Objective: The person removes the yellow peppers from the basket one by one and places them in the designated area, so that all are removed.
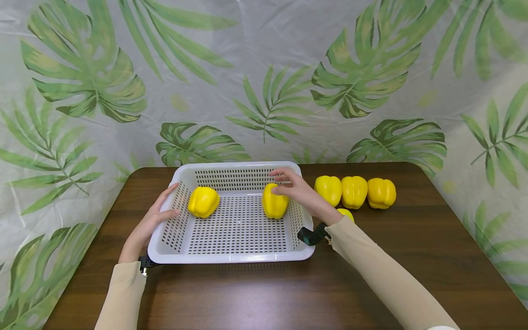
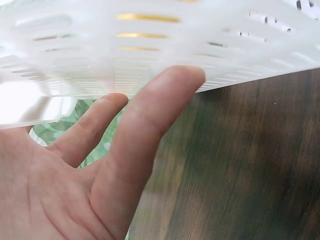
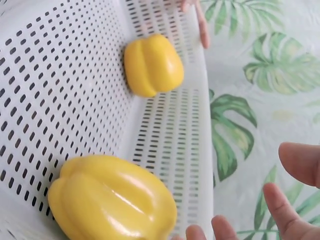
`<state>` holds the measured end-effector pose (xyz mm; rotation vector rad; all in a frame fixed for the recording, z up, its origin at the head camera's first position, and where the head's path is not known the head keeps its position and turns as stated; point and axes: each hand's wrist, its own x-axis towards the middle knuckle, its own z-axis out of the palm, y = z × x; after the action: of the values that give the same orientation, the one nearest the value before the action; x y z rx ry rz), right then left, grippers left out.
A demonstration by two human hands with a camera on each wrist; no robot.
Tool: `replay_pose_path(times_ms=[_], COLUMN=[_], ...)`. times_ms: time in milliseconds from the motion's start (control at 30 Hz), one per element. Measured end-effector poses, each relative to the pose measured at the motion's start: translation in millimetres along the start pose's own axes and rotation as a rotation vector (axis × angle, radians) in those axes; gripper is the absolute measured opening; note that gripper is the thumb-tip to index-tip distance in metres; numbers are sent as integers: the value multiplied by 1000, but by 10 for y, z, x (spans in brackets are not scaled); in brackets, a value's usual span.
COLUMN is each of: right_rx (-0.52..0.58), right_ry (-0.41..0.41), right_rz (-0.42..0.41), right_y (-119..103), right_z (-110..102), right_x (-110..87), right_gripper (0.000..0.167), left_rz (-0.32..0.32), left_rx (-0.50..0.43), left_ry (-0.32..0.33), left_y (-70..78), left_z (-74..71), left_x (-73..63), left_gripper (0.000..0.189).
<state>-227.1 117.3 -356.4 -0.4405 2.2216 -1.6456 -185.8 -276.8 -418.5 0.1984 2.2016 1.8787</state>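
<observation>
A white perforated plastic basket (image 1: 237, 258) stands on the dark wooden table. My left hand (image 1: 149, 225) holds its left side, thumb over the rim; in the left wrist view, fingers (image 2: 142, 130) lie along the slotted outer wall. Two yellow bell peppers are inside: one bell pepper (image 1: 204, 202) near the left wall, another bell pepper (image 1: 274, 204) at the right. My right hand (image 1: 299, 191) hovers over the right one with its fingers spread. The right wrist view shows these fingertips (image 3: 280, 202) apart from that bell pepper (image 3: 112, 200).
Right of the basket, three yellow bell peppers stand in a row, the middle pepper (image 1: 354, 192) among them. Another yellow pepper (image 1: 345, 213) is mostly hidden behind the right wrist. A leaf-patterned cloth (image 1: 272, 110) hangs behind the wooden table (image 1: 404, 243).
</observation>
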Motion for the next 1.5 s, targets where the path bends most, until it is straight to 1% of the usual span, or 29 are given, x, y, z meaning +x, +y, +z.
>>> replay_pose_path(times_ms=[333,467,633,767,967,1233,1367,1500], right_rx=[-31,-42,-70,-107,-133,-151,-164,-165], right_ry=[46,54,56,41,45,50,47,38], right_rz=[86,99,101,114,154,207,219,214], right_y=[27,42,64,97,147,164,170,196], right_z=[123,152,176,198,228,259,268,278], right_x=[84,118,154,191,232,244,249,272], right_gripper=[47,48,48,48,53,63,63,62], left_rz=[1,7,-2,-7,6,4,7,13], left_rx=[12,27,44,55,46,58,56,48], left_ry=[4,3,9,14,5,7,8,7], left_y=[-6,-13,-11,-7,-7,-9,-10,-12], left_z=[-10,-15,-18,-20,-21,-17,-17,-17], left_x=[16,21,24,23,20,17,17,19], left_gripper=[74,74,74,74,74,74,74,73])
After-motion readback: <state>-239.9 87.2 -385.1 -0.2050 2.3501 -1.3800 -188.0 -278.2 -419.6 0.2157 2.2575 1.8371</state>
